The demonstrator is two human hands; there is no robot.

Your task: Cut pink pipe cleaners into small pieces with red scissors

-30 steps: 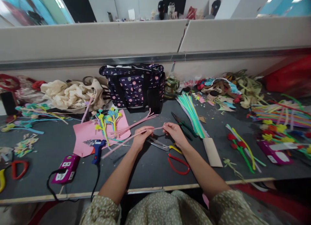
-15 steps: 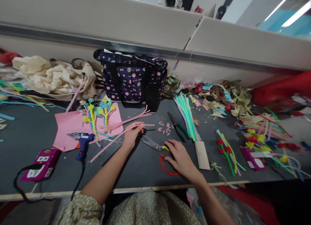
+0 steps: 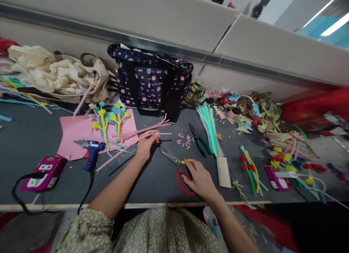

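My left hand [image 3: 148, 145] pinches a long pink pipe cleaner [image 3: 114, 159] between thumb and fingers; its short end points right, past the fingertips. Below and to the right, my right hand [image 3: 200, 178] is on the red and yellow handles of the scissors [image 3: 171, 157]. The scissor blades point up and left, toward the left hand, apart from the pipe cleaner. A bundle of pink pipe cleaners [image 3: 144, 130] lies just behind the left hand. Several short cut pink pieces [image 3: 184, 141] are scattered to the right of its fingertips.
Dark-handled pliers [image 3: 200, 141] and a green and purple pipe cleaner bundle [image 3: 209, 131] lie right. Left are a blue glue gun [image 3: 93, 154], pink sheet [image 3: 73, 131] and magenta power box [image 3: 47, 173]. A patterned bag [image 3: 149, 82] and glass jar [image 3: 196, 91] stand behind.
The view has tilted a little, so the table things sit slightly higher in the picture. The scissor handles look slightly wider apart. The left hand keeps its hold on the pipe cleaner.
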